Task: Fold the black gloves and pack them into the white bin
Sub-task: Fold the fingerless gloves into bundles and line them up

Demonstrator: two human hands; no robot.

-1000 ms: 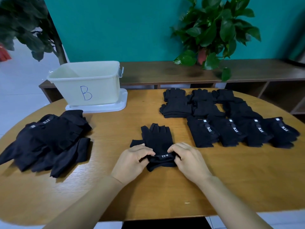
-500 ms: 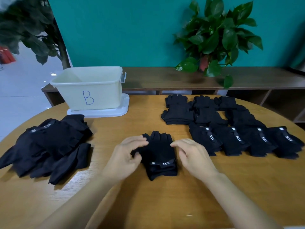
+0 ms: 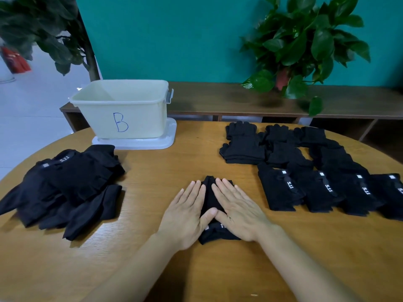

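Note:
A black fingerless glove (image 3: pixel 209 199) lies flat at the middle front of the round wooden table (image 3: pixel 196 162). My left hand (image 3: pixel 187 212) presses on its left half with straight fingers. My right hand (image 3: pixel 236 211) presses on its right half the same way, and the two thumbs meet over the glove. The white bin (image 3: pixel 122 107) marked "B" stands on its lid at the back left, and its visible inside holds nothing. A loose heap of black gloves (image 3: pixel 65 188) lies at the left. Neat rows of black gloves (image 3: pixel 305 171) lie at the right.
A low wooden shelf (image 3: pixel 239 99) runs behind the table under a teal wall. A potted plant (image 3: pixel 303 46) stands on it at the right, and another plant (image 3: pixel 43 29) rises at the back left. The bin's lid (image 3: pixel 150 142) juts out under the bin.
Both hands let go of the glove's cuff, lifted apart, then came down flat on the glove, covering most of it.

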